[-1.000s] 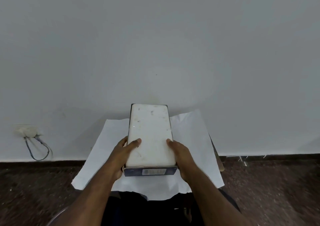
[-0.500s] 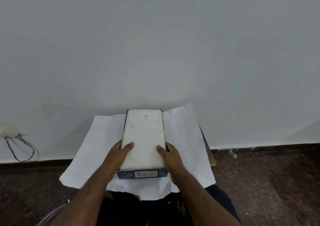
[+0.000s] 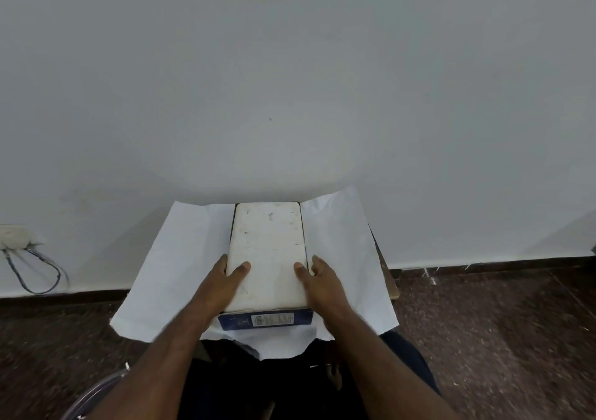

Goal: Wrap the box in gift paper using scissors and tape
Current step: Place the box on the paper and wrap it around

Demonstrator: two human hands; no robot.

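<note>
Rectangular box (image 3: 267,255), white top, blue barcode end: lying centre on white paper sheet (image 3: 167,268), long axis running 12 to 6 o'clock. Left hand (image 3: 222,282) grasping box's 9 o'clock edge, thumb resting on top. Right hand (image 3: 317,279) grasping 3 o'clock edge likewise. Sheet overhanging small wooden table (image 3: 388,277).

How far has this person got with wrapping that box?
Early days. Done: the box sits in the middle of the white paper, which lies spread flat. In hand: the left hand and right hand grip the box's long sides, thumbs on top. Left: no fold made; scissors and tape are not in view.
</note>
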